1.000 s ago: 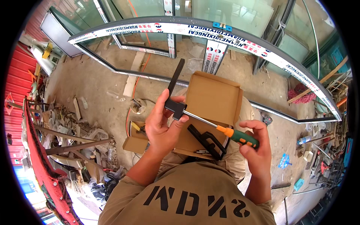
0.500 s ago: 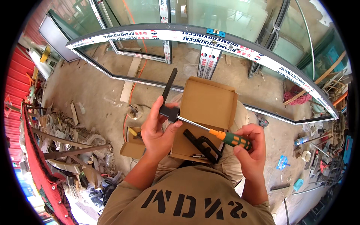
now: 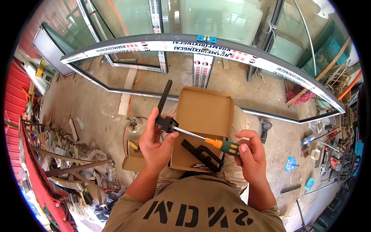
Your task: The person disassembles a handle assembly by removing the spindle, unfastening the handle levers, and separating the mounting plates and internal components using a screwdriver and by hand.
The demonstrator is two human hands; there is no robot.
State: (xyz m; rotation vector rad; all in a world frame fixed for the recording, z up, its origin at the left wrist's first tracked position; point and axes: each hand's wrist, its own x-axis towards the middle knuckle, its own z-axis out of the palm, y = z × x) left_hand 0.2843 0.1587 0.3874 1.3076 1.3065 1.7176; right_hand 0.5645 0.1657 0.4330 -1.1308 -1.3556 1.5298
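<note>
Between the thumb and fingers of my left hand (image 3: 155,149) is a black door or window handle (image 3: 165,96), its long lever pointing up and away. My right hand (image 3: 253,160) grips the butt of a screwdriver (image 3: 230,148) with a green and orange grip, thumb on top and index finger curled above it. The screwdriver's shaft slants up to the left, and its tip meets the square base of the handle; the exact contact is too small to make out. Below lies an opened cardboard box (image 3: 204,112) on my lap, holding another black handle piece (image 3: 199,154) and several small metal pins or screws (image 3: 200,166).
A large glazed frame (image 3: 166,45) with printed film stands across the far side. A smaller cardboard box (image 3: 133,164) sits left of my lap. Scrap and plastic bags (image 3: 92,166) pile up at left; a power drill (image 3: 265,131) and a blue piece (image 3: 290,164) lie at right.
The whole view has shifted, so hands and box appear further left and lower. My right hand's fingers have loosened and slid toward the screwdriver's butt; my left hand still holds the black handle.
</note>
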